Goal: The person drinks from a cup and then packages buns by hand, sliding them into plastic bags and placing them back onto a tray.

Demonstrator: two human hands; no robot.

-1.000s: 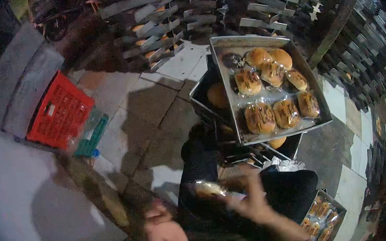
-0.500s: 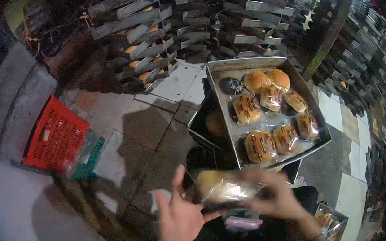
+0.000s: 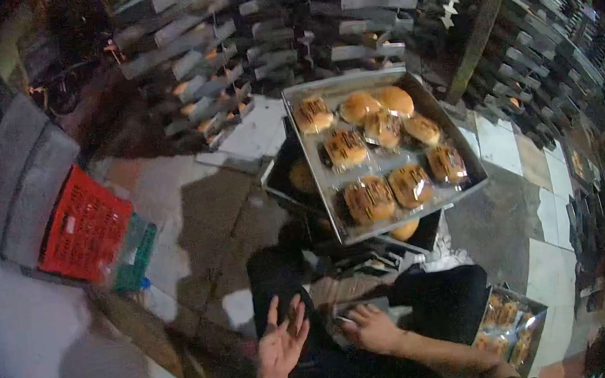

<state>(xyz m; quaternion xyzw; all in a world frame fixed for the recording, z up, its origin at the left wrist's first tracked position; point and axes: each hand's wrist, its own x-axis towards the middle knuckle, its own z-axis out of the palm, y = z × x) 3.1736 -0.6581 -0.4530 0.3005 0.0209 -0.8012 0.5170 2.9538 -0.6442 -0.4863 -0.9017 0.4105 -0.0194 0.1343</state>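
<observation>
My left hand point(image 3: 283, 346) is raised over my lap, palm up, fingers apart and holding nothing. Low over my lap, my right hand point(image 3: 372, 328) has its fingers bent together at a flat, greyish, plastic-looking piece point(image 3: 375, 304); blur hides what is pinched. Beyond the hands, a metal tray point(image 3: 339, 86) sits tilted on other trays. In it lie several printed-wrapper buns point(image 3: 369, 200), among them a wrapped bun point(image 3: 313, 114) in the far left corner. Two plain golden buns point(image 3: 395, 101) lie along its far side.
At left a red plastic basket point(image 3: 87, 228) stands beside a clear-and-green plastic pack point(image 3: 135, 260). A lower tray with a bun point(image 3: 404, 230) shows under the main one. Another tray of wrapped buns point(image 3: 507, 315) is at lower right. Stacked metal trays point(image 3: 183, 61) and a post point(image 3: 481, 19) stand behind.
The wrapped bun has left my hands. A printed-wrapper bun now shows in the tray's far left corner, where a dark one was. My right hand moved down to my lap; the view shifted.
</observation>
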